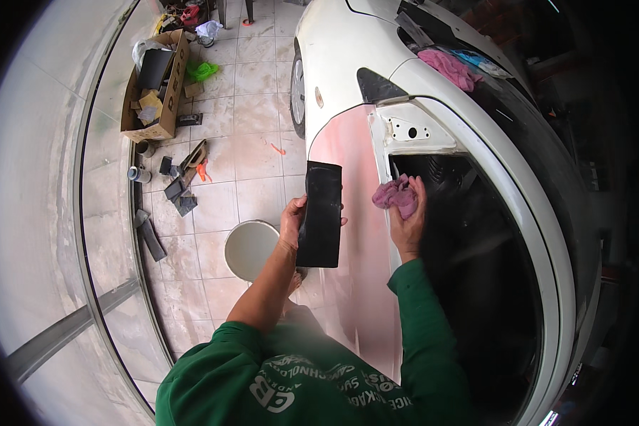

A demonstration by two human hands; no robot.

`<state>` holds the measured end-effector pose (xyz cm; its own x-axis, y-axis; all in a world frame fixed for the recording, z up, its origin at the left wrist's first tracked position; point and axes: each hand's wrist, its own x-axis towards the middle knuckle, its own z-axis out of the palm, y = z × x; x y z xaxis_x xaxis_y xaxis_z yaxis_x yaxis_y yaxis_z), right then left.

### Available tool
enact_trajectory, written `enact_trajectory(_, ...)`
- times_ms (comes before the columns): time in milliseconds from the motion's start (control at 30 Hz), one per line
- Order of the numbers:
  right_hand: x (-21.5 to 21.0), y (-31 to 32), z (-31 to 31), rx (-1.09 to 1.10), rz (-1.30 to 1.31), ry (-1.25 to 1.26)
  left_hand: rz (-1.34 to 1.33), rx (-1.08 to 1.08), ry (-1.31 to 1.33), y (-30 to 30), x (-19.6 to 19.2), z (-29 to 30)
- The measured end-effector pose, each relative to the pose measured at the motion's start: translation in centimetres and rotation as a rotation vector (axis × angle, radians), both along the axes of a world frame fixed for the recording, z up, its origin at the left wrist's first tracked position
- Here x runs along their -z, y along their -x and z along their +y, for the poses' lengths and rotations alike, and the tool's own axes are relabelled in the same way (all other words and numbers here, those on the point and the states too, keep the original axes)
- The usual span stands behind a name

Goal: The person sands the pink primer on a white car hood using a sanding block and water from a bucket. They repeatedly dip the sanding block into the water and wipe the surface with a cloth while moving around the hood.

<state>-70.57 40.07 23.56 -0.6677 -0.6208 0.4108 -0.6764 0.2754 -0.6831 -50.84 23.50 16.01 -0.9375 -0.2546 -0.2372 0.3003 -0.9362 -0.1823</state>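
Observation:
My left hand (pixel 291 221) grips a black rectangular sheet (pixel 321 216) by its left edge, with fingertips showing past its right edge. The sheet is held upright in front of a white car's door (pixel 355 284), whose surface carries a dull pinkish coat. Bunched in my right hand (pixel 409 226) is a pink cloth (pixel 392 196), close to the front corner of the door's window opening. Whether the cloth touches the frame I cannot tell. Just above it lies the bare mirror mount (pixel 413 133) with several holes.
A pale bucket (pixel 253 250) stands on the tiled floor left of my forearm. Along the left wall are a cardboard box (pixel 169 99) of odds and ends, a can (pixel 139 174) and several dark blocks (pixel 179 188). Another pink cloth (pixel 450 69) rests near the windshield.

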Motion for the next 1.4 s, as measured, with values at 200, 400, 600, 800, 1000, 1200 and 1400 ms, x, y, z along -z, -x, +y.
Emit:
enact_trajectory(200,-7.2,-4.6,-1.7,-0.211,-0.208,-0.095,0.015,0.177,0.332,-5.3,-1.6,-0.8)
enact_trajectory(400,-6.0,-4.7,-1.1,-0.461,-0.386,-0.251,-0.025,0.265,0.386,-7.1,-4.6,2.6)
enact_trajectory(600,-5.8,-6.4,1.6,-0.383,-0.255,-0.233,-0.192,0.262,0.505,-6.1,-7.6,7.0)
enact_trajectory(800,-4.7,-5.1,3.4,-0.417,-0.322,-0.090,-0.262,0.364,0.647,-4.9,-8.4,7.1)
enact_trajectory(1000,-3.9,-4.3,3.3,-0.400,-0.645,-0.097,-0.277,0.427,0.784,-5.4,-10.4,7.7)
enact_trajectory(1200,-5.7,-6.7,-0.4,-0.442,-0.317,-0.136,-0.402,0.284,0.629,-6.7,-8.9,7.3)
enact_trajectory(1400,-5.9,-10.6,-5.2,-0.520,-0.259,-0.025,-0.604,0.155,0.693,-9.5,-9.2,4.2)
